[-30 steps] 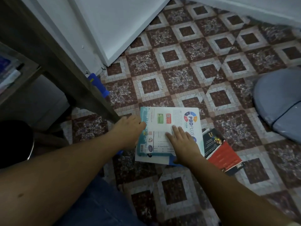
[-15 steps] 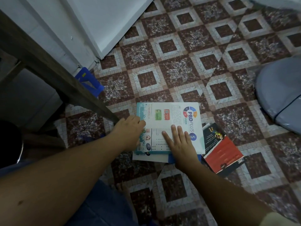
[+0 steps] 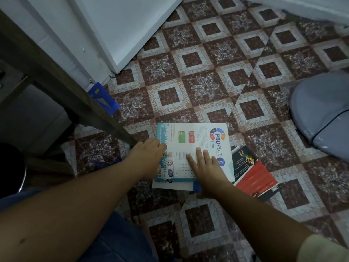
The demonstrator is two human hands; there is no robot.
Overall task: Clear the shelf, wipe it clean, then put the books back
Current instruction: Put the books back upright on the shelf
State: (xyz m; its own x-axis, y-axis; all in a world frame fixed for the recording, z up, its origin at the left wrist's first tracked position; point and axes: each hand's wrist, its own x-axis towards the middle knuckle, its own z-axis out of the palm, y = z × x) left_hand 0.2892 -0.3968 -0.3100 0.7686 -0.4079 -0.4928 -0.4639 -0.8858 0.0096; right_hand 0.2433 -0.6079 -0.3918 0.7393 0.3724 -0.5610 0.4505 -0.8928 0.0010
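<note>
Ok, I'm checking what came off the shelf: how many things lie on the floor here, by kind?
Books with cover showing: 2, the white and teal book and the black and red book.
Part-hidden book under the white one: at least 1; cannot tell if more.
Blue plastic item: 1.
Grey padded item: 1.
Total: at least 5.

Brown-and-white patterned floor tiles [image 3: 207, 87] throughout. White door [image 3: 122, 25] far left, small blue plastic piece [image 3: 103, 99] at its foot. Grey-blue padded item [image 3: 321, 114] right. Dark round object [image 3: 11, 167] near left.
</note>
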